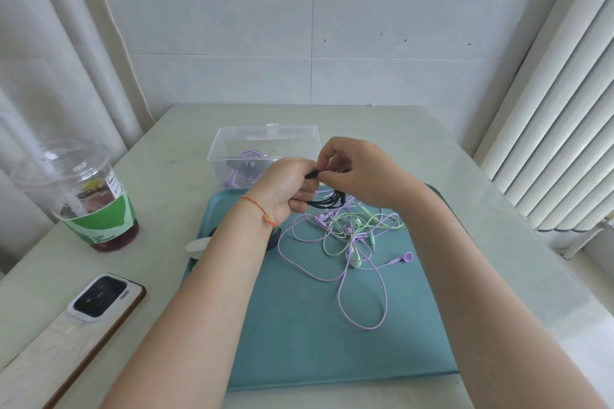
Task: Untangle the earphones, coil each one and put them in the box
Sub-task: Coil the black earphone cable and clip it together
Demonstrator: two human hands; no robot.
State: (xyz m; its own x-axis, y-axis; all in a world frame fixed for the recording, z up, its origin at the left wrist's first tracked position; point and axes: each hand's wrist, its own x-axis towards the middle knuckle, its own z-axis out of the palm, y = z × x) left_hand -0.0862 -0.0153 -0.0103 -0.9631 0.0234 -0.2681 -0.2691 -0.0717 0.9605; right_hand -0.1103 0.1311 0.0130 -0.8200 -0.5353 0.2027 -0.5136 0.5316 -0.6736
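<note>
Above the far edge of the teal tray (pixel 332 342), both hands work on a black earphone (pixel 327 202) wound into a coil. My left hand (pixel 285 188) grips the coil from the left. My right hand (pixel 358 173) pinches the black cord at the top of the coil. On the tray lies a tangle of purple earphones (pixel 362 279) and green earphones (pixel 357 226). Behind the hands stands a clear plastic box (pixel 265 148) with a coiled purple earphone (pixel 249 169) inside.
A plastic cup (pixel 96 199) with a dark drink and green sleeve stands at the left. A phone (pixel 99 299) lies camera-up near the front left. A white tag (pixel 196 247) sits at the tray's left edge. White blinds (pixel 564 126) hang on the right.
</note>
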